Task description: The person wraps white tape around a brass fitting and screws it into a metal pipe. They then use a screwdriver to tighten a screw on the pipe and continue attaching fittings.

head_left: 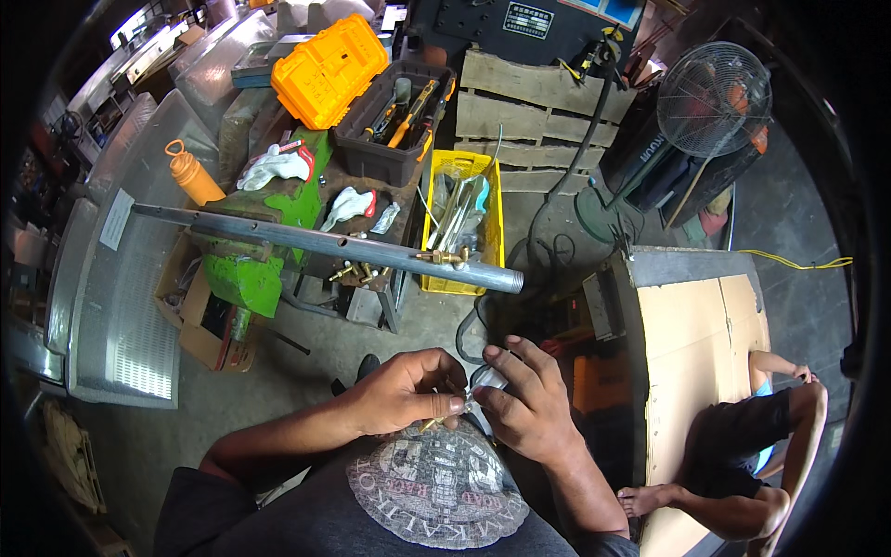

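Observation:
My left hand and my right hand meet close to my chest. Between the left fingers sits a small brass fitting. The right hand pinches a small white roll of tape against it. Ahead, a long grey steel pipe lies clamped in a green bench vise, its threaded end pointing right. A brass fitting is mounted on the pipe, and several more brass fittings lie just below it on the bench.
An open black toolbox with an orange lid, white gloves, an orange bottle and a yellow crate surround the vise. A fan and wooden pallet stand behind. Another person crouches beside a cardboard-topped box at right.

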`<state>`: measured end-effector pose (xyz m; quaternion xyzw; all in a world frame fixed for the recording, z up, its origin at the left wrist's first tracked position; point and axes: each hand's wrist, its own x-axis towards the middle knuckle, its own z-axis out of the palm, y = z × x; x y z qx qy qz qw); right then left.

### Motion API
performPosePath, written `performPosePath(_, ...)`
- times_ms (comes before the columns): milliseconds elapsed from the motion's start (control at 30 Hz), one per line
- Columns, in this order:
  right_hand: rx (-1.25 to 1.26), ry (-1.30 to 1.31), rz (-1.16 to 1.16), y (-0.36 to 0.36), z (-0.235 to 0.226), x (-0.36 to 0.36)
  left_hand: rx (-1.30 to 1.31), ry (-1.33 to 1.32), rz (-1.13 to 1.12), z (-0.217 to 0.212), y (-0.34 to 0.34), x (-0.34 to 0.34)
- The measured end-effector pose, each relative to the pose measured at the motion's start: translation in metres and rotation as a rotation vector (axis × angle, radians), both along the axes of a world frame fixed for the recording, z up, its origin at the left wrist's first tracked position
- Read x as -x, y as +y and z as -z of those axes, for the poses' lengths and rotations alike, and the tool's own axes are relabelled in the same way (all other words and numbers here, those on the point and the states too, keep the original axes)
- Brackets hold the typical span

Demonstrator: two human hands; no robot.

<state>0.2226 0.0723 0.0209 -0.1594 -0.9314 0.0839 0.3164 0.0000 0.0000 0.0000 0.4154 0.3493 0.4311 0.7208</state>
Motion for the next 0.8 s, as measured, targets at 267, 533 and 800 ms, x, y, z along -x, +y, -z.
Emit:
performPosePath(267,0.102,0.02,0.054,0.001,0.008,0.001,-0.002,0.058,-0.013,0.0,-0.001,0.002)
performPosePath(533,0.441,0.018,0.073,-0.002,0.014,0.005,-0.099,0.16,-0.167,-0.008,0.004,0.0)
performPosePath(800,0.612,0.0,-0.029,0.002,0.01,0.001,-0.002,0.115,-0.149,-0.003,0.007,0.002)
